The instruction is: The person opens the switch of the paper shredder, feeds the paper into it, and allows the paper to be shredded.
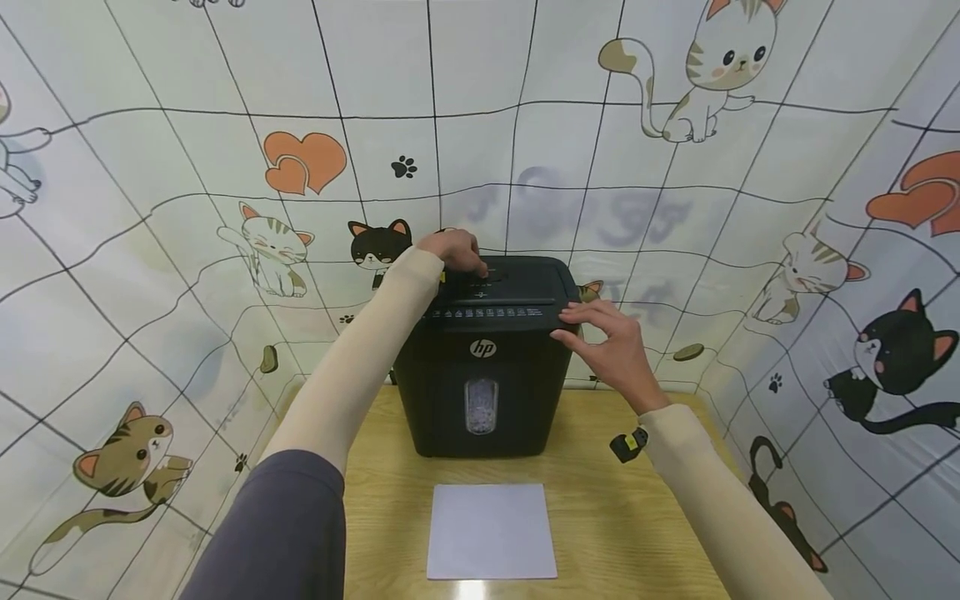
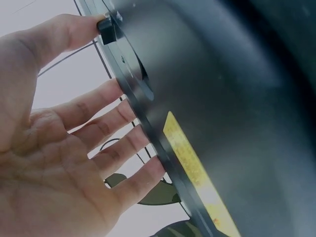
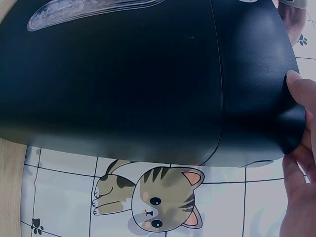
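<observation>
A black HP paper shredder (image 1: pixel 480 375) stands upright on the wooden table, with shredded bits behind its small front window (image 1: pixel 482 407). Over the left part of its lid reaches my left hand (image 1: pixel 456 250). In the left wrist view, that hand's thumb touches a small black switch (image 2: pixel 106 30) on the shredder's top, while the other fingers (image 2: pixel 123 148) stretch out to the lid's edge. My right hand (image 1: pixel 618 350) grips the lid's front right corner, thumb on the front face and fingers over the top, as the right wrist view also shows.
A white sheet of paper (image 1: pixel 491 532) lies on the table (image 1: pixel 615 517) in front of the shredder. Behind and on both sides hangs a white grid-patterned cloth (image 1: pixel 480 150) printed with cats and hearts. A black band with a small device (image 1: pixel 628 445) is at my right wrist.
</observation>
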A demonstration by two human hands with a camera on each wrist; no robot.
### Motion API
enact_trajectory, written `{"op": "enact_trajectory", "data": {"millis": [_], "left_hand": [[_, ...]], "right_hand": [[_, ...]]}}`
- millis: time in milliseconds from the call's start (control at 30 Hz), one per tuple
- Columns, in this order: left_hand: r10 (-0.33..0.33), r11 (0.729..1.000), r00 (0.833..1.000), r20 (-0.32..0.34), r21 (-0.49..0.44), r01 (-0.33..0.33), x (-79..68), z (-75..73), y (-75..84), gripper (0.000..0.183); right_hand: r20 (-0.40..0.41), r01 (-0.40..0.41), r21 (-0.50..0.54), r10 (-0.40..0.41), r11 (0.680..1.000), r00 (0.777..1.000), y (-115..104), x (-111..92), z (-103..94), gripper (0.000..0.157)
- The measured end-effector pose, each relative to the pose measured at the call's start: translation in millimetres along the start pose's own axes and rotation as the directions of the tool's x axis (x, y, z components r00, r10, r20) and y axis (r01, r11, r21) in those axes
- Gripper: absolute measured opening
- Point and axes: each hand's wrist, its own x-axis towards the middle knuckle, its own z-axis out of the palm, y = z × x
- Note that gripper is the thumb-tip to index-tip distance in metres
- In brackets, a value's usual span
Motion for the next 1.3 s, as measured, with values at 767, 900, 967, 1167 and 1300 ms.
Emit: {"op": "enact_trajectory", "data": {"millis": [767,900,967,1167,1300], "left_hand": [[0.037,0.997,0.999,0.002,-0.065,-0.037,-1.7,14.3,-15.5,0.082],[0.051,0.995,0.998,-0.045,-0.079,-0.054,-5.3,15.7,-17.9,0.087],[0.053,0.994,0.996,-0.072,-0.096,-0.060,-8.8,15.5,-19.2,0.090],[0.105,0.978,0.978,-0.180,-0.161,-0.135,-22.9,10.3,-22.4,0.101],[0.140,0.971,0.956,-0.257,-0.156,-0.184,-31.5,6.8,-24.3,0.102]], "right_hand": [[0.018,-0.010,-0.021,0.011,1.000,1.000,0.6,-4.6,4.2,0.032],[0.020,-0.012,-0.024,0.013,1.000,1.000,-0.4,-3.7,5.6,0.032],[0.022,-0.016,-0.024,0.016,1.000,1.000,-1.4,-3.2,5.8,0.033],[0.020,-0.002,-0.022,0.002,1.000,1.000,-1.8,-1.9,3.0,0.031],[0.016,0.005,-0.020,-0.004,1.000,1.000,-3.6,-0.5,-0.4,0.031]]}}
